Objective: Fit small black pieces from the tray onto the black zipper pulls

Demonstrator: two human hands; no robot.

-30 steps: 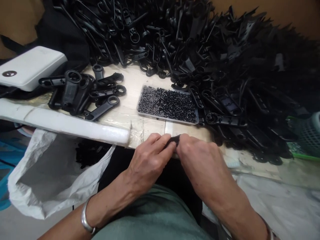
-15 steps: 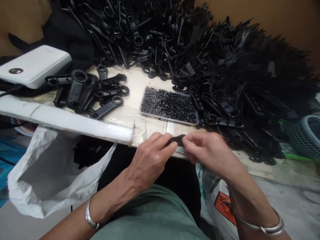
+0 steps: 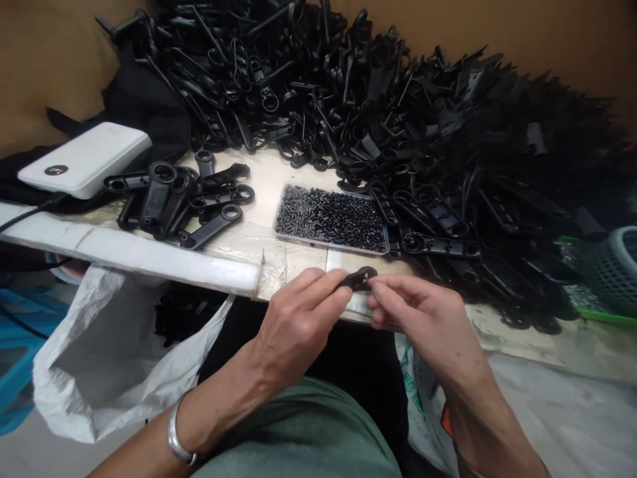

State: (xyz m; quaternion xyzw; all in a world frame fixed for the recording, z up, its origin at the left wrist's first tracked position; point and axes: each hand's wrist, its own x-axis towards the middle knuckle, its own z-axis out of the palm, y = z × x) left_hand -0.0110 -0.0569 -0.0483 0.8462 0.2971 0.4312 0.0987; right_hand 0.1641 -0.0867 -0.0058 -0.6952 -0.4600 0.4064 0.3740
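Observation:
Near the table's front edge, my left hand (image 3: 301, 318) is closed around a black plastic arm-shaped part (image 3: 359, 277), whose rounded end sticks out to the right. My right hand (image 3: 423, 312) is pinched at that end, thumb against forefinger; whatever sits between the fingertips is too small to make out. Just beyond my hands lies a shallow clear tray (image 3: 331, 245) filled with tiny dark metallic pieces (image 3: 328, 216). To its left is a small group of similar black parts (image 3: 212, 227), several with a ring at one end.
A large heap of black parts (image 3: 318, 86) covers the back and right of the table. A white power bank (image 3: 87, 159) with a cable is at left. White foam padding (image 3: 149, 249) lines the front edge, above an open white sack (image 3: 89, 372). A basket (image 3: 614, 272) stands far right.
My right fingertips have drawn slightly back, so more of the black part's rounded end shows. The whole view has shifted a little; the objects on the table look the same.

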